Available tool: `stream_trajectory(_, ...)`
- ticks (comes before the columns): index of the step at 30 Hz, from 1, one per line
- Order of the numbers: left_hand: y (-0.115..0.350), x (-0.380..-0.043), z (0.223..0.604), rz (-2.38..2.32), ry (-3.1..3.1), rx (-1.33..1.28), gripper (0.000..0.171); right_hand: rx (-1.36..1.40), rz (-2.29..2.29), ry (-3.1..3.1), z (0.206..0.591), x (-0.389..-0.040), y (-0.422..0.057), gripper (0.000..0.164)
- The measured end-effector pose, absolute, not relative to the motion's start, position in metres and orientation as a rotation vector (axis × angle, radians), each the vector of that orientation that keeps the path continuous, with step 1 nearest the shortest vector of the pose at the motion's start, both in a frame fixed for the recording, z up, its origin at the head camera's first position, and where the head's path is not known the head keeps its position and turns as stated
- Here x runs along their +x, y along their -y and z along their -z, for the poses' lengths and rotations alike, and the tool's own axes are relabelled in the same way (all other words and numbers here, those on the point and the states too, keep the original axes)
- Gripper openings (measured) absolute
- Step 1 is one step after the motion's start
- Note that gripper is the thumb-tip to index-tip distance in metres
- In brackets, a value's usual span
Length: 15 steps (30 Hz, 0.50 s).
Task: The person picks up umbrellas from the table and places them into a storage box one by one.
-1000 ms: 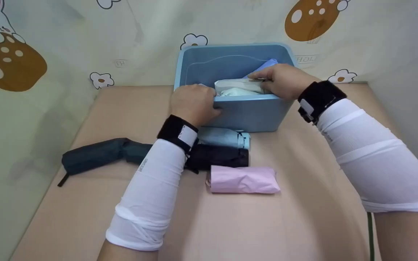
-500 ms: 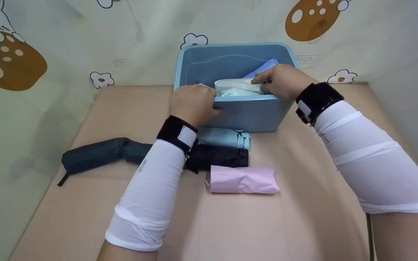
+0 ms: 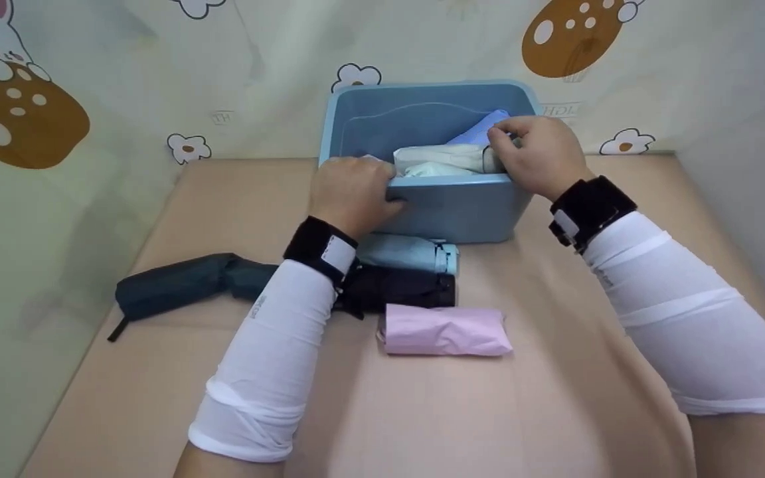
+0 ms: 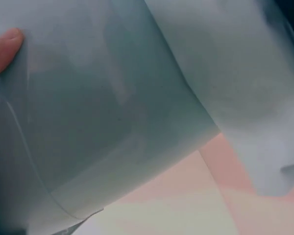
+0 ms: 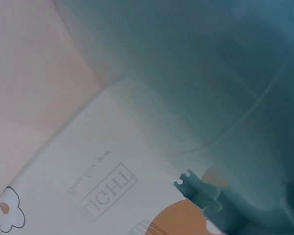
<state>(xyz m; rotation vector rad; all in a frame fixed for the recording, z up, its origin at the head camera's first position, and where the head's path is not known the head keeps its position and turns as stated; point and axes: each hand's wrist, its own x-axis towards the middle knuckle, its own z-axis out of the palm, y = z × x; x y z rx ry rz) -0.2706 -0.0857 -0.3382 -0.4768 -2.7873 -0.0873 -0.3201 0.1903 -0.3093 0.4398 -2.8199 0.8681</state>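
A blue plastic bin point(image 3: 449, 209) stands against the back wall. My left hand point(image 3: 354, 196) grips its front rim, thumb outside on the front wall and fingertips hidden inside; that thumb point(image 4: 6, 51) shows in the left wrist view. Inside the bin lie a pale folded umbrella point(image 3: 439, 157) with a dark band near its right end and a blue fabric item point(image 3: 482, 128). My right hand point(image 3: 545, 156) is over the bin's right front corner, just past the pale umbrella's end. Its thumb and bent index finger come close together; I cannot tell whether they pinch anything.
Before the bin lie folded umbrellas: light blue point(image 3: 399, 252), black point(image 3: 399, 287), pink point(image 3: 447, 330), and dark green point(image 3: 170, 285) at the left, partly behind my left forearm. A patterned sheet point(image 3: 263, 73) covers the wall behind the tabletop point(image 3: 435, 418).
My right hand has drawn back from the pale umbrella, up and to the right, uncovering its banded end. The left hand keeps its grip on the rim.
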Motion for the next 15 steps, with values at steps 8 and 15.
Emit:
stream_trajectory(8, 0.094, -0.268, 0.34, 0.236, 2.732, -0.532, 0.035, 0.463, -1.108, 2.779, 0.323, -0.315, -0.214, 0.053)
stream_trajectory(15, 0.109, -0.259, 0.342, 0.314, 2.721, -0.56, 0.036, 0.504, -1.225, 2.737, 0.331, -0.312, -0.223, 0.053)
